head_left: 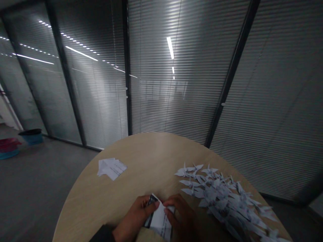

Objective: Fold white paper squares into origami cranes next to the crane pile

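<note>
A partly folded sheet of printed paper [158,220] is between my hands at the near edge of the table. My left hand [137,213] grips its left side, thumb on top, over a dark printed strip. At the upper right of the sheet, my right hand [180,215] pinches the paper between thumb and forefinger. To the right lies a large heap of folded paper cranes [222,198], white with some print. Farther off on the left rests a small stack of paper squares [112,168]. The lower part of the held sheet is cut off by the frame.
The round wooden table [151,151] stands close to a glass partition with blinds [174,101]. On the floor at left are a blue bin with a black liner [32,137] and another with a red liner [8,148].
</note>
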The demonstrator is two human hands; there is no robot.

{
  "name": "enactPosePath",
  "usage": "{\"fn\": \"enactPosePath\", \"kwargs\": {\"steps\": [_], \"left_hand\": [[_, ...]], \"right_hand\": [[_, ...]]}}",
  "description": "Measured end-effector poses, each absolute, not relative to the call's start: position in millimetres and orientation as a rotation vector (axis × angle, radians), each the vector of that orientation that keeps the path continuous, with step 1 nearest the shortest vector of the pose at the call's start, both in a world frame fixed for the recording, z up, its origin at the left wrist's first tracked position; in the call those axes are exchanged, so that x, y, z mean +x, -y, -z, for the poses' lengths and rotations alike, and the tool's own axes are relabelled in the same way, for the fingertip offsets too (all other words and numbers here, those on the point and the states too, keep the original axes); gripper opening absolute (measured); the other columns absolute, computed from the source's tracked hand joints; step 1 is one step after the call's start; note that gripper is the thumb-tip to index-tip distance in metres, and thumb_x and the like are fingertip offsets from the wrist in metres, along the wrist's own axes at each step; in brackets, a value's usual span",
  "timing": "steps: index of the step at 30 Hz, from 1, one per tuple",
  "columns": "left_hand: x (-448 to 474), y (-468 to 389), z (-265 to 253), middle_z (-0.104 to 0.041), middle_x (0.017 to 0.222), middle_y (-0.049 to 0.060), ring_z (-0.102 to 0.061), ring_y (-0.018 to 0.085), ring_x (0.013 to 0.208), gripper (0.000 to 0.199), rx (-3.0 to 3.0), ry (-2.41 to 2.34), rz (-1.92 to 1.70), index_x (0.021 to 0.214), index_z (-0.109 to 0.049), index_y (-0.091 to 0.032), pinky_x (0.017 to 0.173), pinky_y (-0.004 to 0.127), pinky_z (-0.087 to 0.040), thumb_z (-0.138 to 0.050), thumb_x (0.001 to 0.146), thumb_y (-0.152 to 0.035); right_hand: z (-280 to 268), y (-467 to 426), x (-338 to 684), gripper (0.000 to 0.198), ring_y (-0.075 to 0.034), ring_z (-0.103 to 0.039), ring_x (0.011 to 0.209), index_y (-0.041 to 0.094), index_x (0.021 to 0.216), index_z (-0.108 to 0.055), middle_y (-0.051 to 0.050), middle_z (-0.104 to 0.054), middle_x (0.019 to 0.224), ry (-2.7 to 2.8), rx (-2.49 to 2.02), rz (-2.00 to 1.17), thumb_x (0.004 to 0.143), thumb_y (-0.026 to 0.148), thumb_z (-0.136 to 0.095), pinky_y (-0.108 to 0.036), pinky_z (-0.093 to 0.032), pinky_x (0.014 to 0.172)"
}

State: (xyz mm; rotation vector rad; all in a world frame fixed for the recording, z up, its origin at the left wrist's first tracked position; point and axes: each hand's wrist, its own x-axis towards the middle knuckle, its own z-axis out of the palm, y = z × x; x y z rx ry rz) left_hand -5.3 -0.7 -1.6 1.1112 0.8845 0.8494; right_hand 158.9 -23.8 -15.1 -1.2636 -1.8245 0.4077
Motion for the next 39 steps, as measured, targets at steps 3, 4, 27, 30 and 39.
{"fn": "enactPosePath", "kwargs": {"steps": [3, 4, 27, 30, 39], "left_hand": [[-4.2, 1.5, 2.9, -0.048, 0.053, -0.003, -0.040, 0.011, 0.052, 0.047, 1.105, -0.917, -0.895, 0.061, -0.062, -0.012, 0.053, 0.024, -0.029, -0.070, 0.058, -0.058], [-3.9, 1.7, 2.9, -0.048, 0.053, -0.003, -0.040, 0.011, 0.053, 0.047, 1.108, -0.918, -0.896, 0.061, -0.061, -0.012, 0.054, 0.024, -0.029, -0.070, 0.058, -0.058], [-2.7, 11.1, -10.6, -0.064, 0.066, 0.003, -0.054, 0.013, 0.059, 0.035, 0.867, -0.661, -0.854, 0.078, -0.070, -0.013, 0.057, 0.022, -0.043, -0.066, 0.073, -0.047], [-3.5, 10.5, -11.5, -0.064, 0.068, 0.004, -0.053, 0.013, 0.060, 0.037, 0.911, -0.678, -0.840, 0.079, -0.070, -0.013, 0.057, 0.022, -0.042, -0.066, 0.072, -0.049], [-1.8, 7.4, -9.0, -0.058, 0.061, 0.002, -0.047, 0.013, 0.058, 0.044, 1.083, -0.710, -0.857, 0.068, -0.070, -0.011, 0.062, 0.025, -0.037, -0.063, 0.071, -0.055]], "right_hand": [[17.8, 23.1, 159.0, 0.012, -0.017, -0.062, 0.080, 0.021, 0.083, -0.064, -0.003, -0.064, 0.083, 1.794, -1.286, -0.418, 0.077, 0.018, -0.053, -0.026, -0.049, 0.074], [18.7, 22.8, 158.7, 0.012, -0.018, -0.062, 0.080, 0.022, 0.084, -0.064, -0.003, -0.065, 0.083, 1.786, -1.291, -0.419, 0.077, 0.019, -0.054, -0.026, -0.049, 0.074], [3.4, 26.6, 161.7, 0.014, -0.019, -0.065, 0.075, 0.024, 0.081, -0.065, -0.002, -0.069, 0.080, 1.601, -1.468, -0.424, 0.079, 0.031, -0.053, -0.027, -0.050, 0.070], [1.7, 27.6, 161.1, 0.016, -0.019, -0.065, 0.074, 0.024, 0.080, -0.065, -0.003, -0.069, 0.079, 1.629, -1.442, -0.370, 0.080, 0.031, -0.051, -0.027, -0.050, 0.069], [8.9, 26.1, 162.9, 0.024, -0.019, -0.065, 0.077, 0.025, 0.081, -0.065, -0.003, -0.069, 0.080, 1.740, -1.325, -0.231, 0.088, 0.037, -0.045, -0.027, -0.051, 0.073]]}}
